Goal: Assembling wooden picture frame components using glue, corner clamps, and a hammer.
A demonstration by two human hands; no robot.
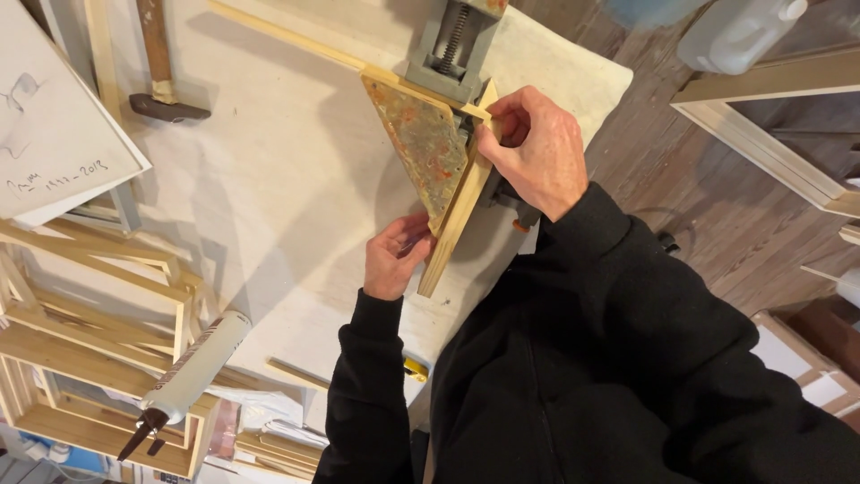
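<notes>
Right hand (535, 148) is closed over the top end of a pale wooden strip (455, 224), fingers curled onto it where it meets the corner of a grey metal corner clamp (448, 54); the fingertips themselves are tucked under and hard to make out. Left hand (394, 255) pinches the lower part of the same strip, thumb and fingers pressed against its edge near the bottom end. The strip lies tilted on the bench, running from the clamp corner down toward the person, flush along one side of the clamp's triangular plate (425, 148), which is mottled with paint and rust. A second wooden strip (287, 38) enters the clamp from the upper left; its far end is cut off by the frame edge. The clamp screw is partly out of view at the top. Part of the clamp below the right wrist is hidden by the black sleeve (591, 269). The bench is covered with an off-white cloth (287, 197). On it, upper left, lies a hammer (161, 81), handle cut off. Lower left, a glue tube with a dark nozzle (184, 381) rests on stacked wooden frames (90, 296). Upper right, a translucent plastic jug (739, 31) stands on the floor; its contents cannot be told.
</notes>
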